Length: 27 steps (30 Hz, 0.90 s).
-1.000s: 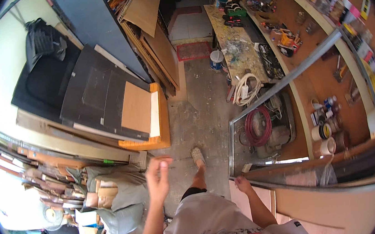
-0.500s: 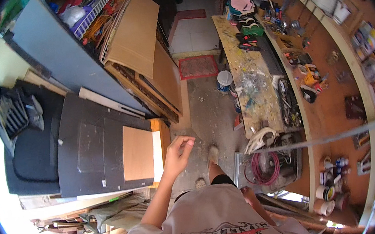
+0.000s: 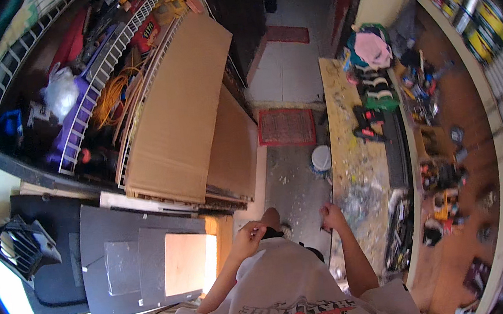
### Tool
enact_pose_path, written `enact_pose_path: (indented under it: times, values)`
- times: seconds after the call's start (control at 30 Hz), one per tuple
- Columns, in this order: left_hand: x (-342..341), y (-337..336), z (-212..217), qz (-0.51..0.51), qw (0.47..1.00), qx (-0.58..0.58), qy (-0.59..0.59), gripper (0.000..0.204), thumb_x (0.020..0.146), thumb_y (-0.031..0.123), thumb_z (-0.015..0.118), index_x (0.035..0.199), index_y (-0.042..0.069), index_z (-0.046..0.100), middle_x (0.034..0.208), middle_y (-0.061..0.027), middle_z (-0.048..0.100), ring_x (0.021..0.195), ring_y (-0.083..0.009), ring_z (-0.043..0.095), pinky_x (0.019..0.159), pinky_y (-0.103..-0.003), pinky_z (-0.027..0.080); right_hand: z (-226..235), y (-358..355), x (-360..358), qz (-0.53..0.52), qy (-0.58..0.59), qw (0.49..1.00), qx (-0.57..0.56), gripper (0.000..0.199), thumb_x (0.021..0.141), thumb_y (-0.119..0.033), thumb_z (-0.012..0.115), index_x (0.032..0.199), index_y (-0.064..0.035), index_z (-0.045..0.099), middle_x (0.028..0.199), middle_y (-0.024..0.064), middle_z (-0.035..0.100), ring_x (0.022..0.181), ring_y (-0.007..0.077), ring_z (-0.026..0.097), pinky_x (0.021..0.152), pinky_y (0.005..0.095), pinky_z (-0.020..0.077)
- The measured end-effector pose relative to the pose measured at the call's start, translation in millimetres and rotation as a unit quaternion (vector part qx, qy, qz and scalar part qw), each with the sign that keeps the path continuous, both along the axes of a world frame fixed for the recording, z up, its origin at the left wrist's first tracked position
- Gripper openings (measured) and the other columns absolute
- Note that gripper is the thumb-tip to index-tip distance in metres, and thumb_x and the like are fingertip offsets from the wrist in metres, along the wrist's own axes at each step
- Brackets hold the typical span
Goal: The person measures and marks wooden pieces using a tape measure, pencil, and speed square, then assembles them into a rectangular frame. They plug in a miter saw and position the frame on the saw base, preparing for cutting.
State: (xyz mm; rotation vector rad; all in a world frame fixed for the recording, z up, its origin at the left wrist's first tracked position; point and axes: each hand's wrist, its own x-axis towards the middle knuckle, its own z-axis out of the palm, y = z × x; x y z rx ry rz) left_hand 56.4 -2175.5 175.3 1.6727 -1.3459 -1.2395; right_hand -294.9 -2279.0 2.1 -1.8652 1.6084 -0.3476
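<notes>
My left hand [image 3: 250, 239] is in front of my body with its fingers loosely curled, and nothing shows in it. It is nearest to the dark panels [image 3: 121, 262] on the left, apart from them. My right hand [image 3: 332, 216] is closed beside the edge of the paint-stained workbench [image 3: 351, 168]. Whatever it may hold is hidden. Beyond that hand, a white-lidded bucket [image 3: 321, 158] stands on the floor by the bench. On the bench lie dark power tools [image 3: 369, 125] and a bundle with a pink cloth [image 3: 372, 49].
Cardboard sheets [image 3: 176, 113] lean against a wire shelf [image 3: 94, 91] full of goods on the left. A red mat [image 3: 286, 127] lies on the concrete floor [image 3: 291, 180] before a doorway. Shelves of tools and tins [image 3: 462, 6] line the right side.
I have moved forward toward the doorway, and the bench and cardboard are closer. My right hand has come into view. My left hand is lower and its fingers are more curled.
</notes>
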Motion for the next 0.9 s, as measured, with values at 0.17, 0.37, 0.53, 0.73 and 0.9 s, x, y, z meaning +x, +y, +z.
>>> enact_pose_path:
  times: [0.17, 0.37, 0.53, 0.73, 0.9]
  values:
    - [12.6, -130.4, -12.6, 0.020, 0.998, -0.032, 0.043, 0.025, 0.100, 0.024, 0.062, 0.109, 0.001, 0.067, 0.103, -0.0120, 0.072, 0.093, -0.0217, 0.071, 0.079, -0.035, 0.057, 54.9, -196.6, 15.4, -0.015, -0.195, 0.980, -0.028, 0.019, 0.094, -0.005, 0.056, 0.113, -0.0044, 0.059, 0.090, 0.0090, 0.067, 0.080, 0.0177, 0.067, 0.069, 0.0324, 0.0529]
    - [23.2, -341.6, -0.7, 0.014, 0.999, -0.023, 0.017, 0.022, 0.099, 0.020, 0.061, 0.110, 0.001, 0.066, 0.105, -0.0109, 0.071, 0.091, -0.0196, 0.069, 0.076, -0.034, 0.057, 78.8, -368.6, 27.4, -0.045, -0.219, 0.973, 0.053, 0.016, 0.100, -0.009, 0.055, 0.113, -0.0025, 0.060, 0.088, 0.0062, 0.064, 0.077, 0.0150, 0.065, 0.068, 0.0293, 0.0543]
    - [52.7, -499.8, 48.4, 0.079, 0.990, -0.118, 0.005, 0.023, 0.098, 0.018, 0.063, 0.116, 0.003, 0.065, 0.111, -0.0107, 0.070, 0.091, -0.0193, 0.068, 0.073, -0.034, 0.057, 77.1, -486.5, 37.6, -0.004, -0.207, 0.977, 0.044, 0.019, 0.098, -0.015, 0.060, 0.113, -0.0038, 0.062, 0.086, 0.0067, 0.065, 0.073, 0.0142, 0.063, 0.067, 0.0292, 0.0530]
    - [99.8, -596.7, 73.7, 0.162, 0.978, -0.130, 0.015, 0.016, 0.100, 0.013, 0.061, 0.112, 0.003, 0.065, 0.109, -0.0077, 0.070, 0.097, -0.0183, 0.067, 0.080, -0.031, 0.055, 87.5, -670.8, 90.4, 0.063, -0.080, 0.990, -0.094, 0.029, 0.093, -0.018, 0.066, 0.117, -0.0025, 0.062, 0.091, 0.0122, 0.067, 0.074, 0.0217, 0.065, 0.069, 0.0365, 0.0536]
    - [112.5, -633.1, 38.0, 0.249, 0.956, -0.153, 0.004, 0.014, 0.100, 0.013, 0.061, 0.107, 0.001, 0.064, 0.103, -0.0083, 0.070, 0.094, -0.0172, 0.066, 0.078, -0.032, 0.054, 101.0, -889.9, 158.4, 0.076, -0.061, 0.983, -0.154, 0.035, 0.090, -0.020, 0.069, 0.120, -0.0055, 0.058, 0.111, 0.0231, 0.065, 0.103, 0.0404, 0.064, 0.087, 0.0472, 0.0528]
